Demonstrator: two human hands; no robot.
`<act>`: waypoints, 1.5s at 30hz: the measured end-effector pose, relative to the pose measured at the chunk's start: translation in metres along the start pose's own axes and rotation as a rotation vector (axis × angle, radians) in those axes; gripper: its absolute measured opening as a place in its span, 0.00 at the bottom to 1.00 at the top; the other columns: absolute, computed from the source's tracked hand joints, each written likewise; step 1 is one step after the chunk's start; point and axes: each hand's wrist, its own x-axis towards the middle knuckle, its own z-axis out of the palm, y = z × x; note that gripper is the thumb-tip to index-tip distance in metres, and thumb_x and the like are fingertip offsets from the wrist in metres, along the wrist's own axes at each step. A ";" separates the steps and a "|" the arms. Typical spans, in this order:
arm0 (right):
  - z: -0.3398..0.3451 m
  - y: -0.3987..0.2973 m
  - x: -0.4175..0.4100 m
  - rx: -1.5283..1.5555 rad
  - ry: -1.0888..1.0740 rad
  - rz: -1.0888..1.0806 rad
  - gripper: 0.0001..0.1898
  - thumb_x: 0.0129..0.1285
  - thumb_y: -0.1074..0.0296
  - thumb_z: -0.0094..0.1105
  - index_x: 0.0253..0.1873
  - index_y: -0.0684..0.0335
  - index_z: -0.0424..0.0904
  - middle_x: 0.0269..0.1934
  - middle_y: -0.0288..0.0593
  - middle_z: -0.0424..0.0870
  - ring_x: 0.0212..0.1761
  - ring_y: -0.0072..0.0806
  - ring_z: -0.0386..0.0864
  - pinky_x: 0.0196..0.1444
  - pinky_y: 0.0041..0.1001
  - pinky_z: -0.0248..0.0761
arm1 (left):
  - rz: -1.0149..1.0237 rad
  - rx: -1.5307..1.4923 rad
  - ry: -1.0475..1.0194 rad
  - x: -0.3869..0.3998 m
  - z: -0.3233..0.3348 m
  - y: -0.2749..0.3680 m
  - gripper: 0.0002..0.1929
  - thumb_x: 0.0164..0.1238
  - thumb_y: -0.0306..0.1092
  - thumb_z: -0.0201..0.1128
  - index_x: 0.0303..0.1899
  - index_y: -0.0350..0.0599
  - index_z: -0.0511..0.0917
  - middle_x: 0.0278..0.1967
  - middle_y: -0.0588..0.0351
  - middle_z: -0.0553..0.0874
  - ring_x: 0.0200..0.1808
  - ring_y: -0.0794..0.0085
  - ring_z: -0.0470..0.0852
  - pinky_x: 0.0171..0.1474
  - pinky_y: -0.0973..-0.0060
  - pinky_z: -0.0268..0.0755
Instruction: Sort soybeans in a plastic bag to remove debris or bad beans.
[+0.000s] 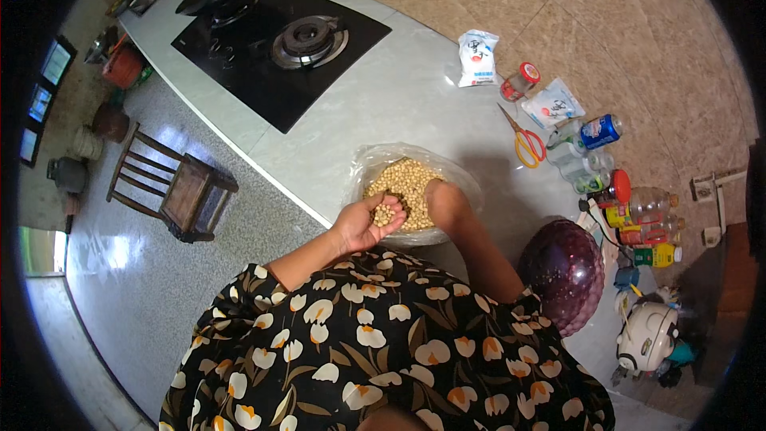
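Note:
A clear plastic bag (358, 170) stands open on the counter against my front, filled with pale yellow beans (407, 176) that look like soybeans. My left hand (357, 221) is over the bag's left side, palm up and cupped, with a small heap of the beans in it. At the right side of the bag, my right hand (449, 205) reaches down to the beans with its fingers curled. Its fingertips are hidden behind the back of the hand, so whether it pinches any beans does not show.
Orange-handled scissors (524, 142) lie right of the bag, near white packets (479, 58), a red-lidded jar (519, 82), a blue can (600, 131) and several bottles (652, 206). A shiny purple basin (562, 275) is by my right elbow. Ahead is a gas hob (257, 81); a wooden chair (188, 188) stands left.

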 end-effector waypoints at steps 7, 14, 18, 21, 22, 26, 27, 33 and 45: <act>-0.007 -0.001 0.003 0.394 0.126 -0.043 0.07 0.56 0.71 0.53 0.34 0.70 0.76 0.23 0.49 0.77 0.24 0.34 0.75 0.29 0.30 0.69 | -0.010 -0.014 0.001 0.000 0.000 0.000 0.15 0.72 0.36 0.39 0.43 0.32 0.68 0.39 0.45 0.77 0.44 0.57 0.79 0.52 0.67 0.75; -0.050 -0.053 -0.001 0.995 -0.307 0.069 0.09 0.62 0.71 0.52 0.42 0.71 0.76 0.20 0.36 0.72 0.23 0.17 0.71 0.26 0.21 0.67 | 0.005 -0.020 -0.082 0.000 -0.004 0.000 0.17 0.73 0.39 0.37 0.44 0.33 0.69 0.39 0.45 0.77 0.45 0.57 0.79 0.52 0.66 0.74; -0.018 -0.016 0.007 0.578 0.063 -0.112 0.09 0.55 0.71 0.53 0.39 0.68 0.77 0.29 0.57 0.79 0.30 0.48 0.78 0.36 0.36 0.71 | 0.006 -0.019 -0.045 0.001 -0.003 0.000 0.17 0.73 0.39 0.38 0.44 0.33 0.69 0.39 0.45 0.77 0.45 0.57 0.78 0.53 0.66 0.74; -0.016 -0.010 0.001 0.130 0.003 -0.099 0.08 0.53 0.71 0.53 0.34 0.69 0.77 0.28 0.61 0.78 0.33 0.51 0.78 0.38 0.39 0.71 | 0.007 -0.025 -0.018 -0.001 -0.002 0.001 0.16 0.73 0.38 0.38 0.43 0.34 0.69 0.39 0.46 0.77 0.45 0.57 0.78 0.53 0.66 0.74; -0.016 -0.014 -0.004 0.053 -0.050 -0.024 0.07 0.52 0.70 0.55 0.32 0.69 0.76 0.29 0.61 0.77 0.33 0.52 0.77 0.36 0.38 0.70 | 0.011 -0.033 -0.032 0.000 -0.004 0.001 0.16 0.73 0.38 0.38 0.43 0.34 0.69 0.39 0.46 0.77 0.45 0.57 0.78 0.53 0.66 0.74; 0.001 -0.008 -0.007 -0.010 -0.101 0.032 0.06 0.51 0.70 0.57 0.30 0.67 0.75 0.27 0.59 0.77 0.33 0.51 0.77 0.36 0.39 0.69 | 0.013 -0.022 -0.029 -0.003 0.003 0.001 0.13 0.72 0.36 0.41 0.40 0.36 0.70 0.38 0.49 0.76 0.42 0.61 0.79 0.50 0.70 0.76; 0.002 -0.008 -0.007 -0.010 -0.101 0.033 0.06 0.51 0.70 0.57 0.30 0.67 0.75 0.27 0.59 0.77 0.33 0.51 0.77 0.36 0.39 0.69 | 0.012 -0.022 -0.030 -0.003 0.004 0.001 0.13 0.72 0.36 0.41 0.40 0.36 0.70 0.38 0.49 0.76 0.42 0.61 0.79 0.50 0.70 0.76; 0.008 0.000 -0.003 0.095 -0.083 -0.015 0.05 0.51 0.72 0.55 0.30 0.68 0.76 0.26 0.60 0.76 0.30 0.52 0.77 0.34 0.40 0.69 | 0.017 0.004 -0.018 -0.004 0.004 0.002 0.13 0.72 0.36 0.41 0.41 0.35 0.69 0.38 0.49 0.75 0.43 0.61 0.78 0.50 0.70 0.76; -0.045 -0.038 -0.002 0.974 -0.238 0.214 0.11 0.62 0.65 0.52 0.38 0.67 0.77 0.19 0.33 0.74 0.20 0.15 0.71 0.20 0.20 0.63 | -0.010 -0.027 -0.030 -0.002 0.002 0.002 0.15 0.72 0.38 0.41 0.40 0.36 0.71 0.37 0.49 0.77 0.43 0.60 0.79 0.51 0.70 0.75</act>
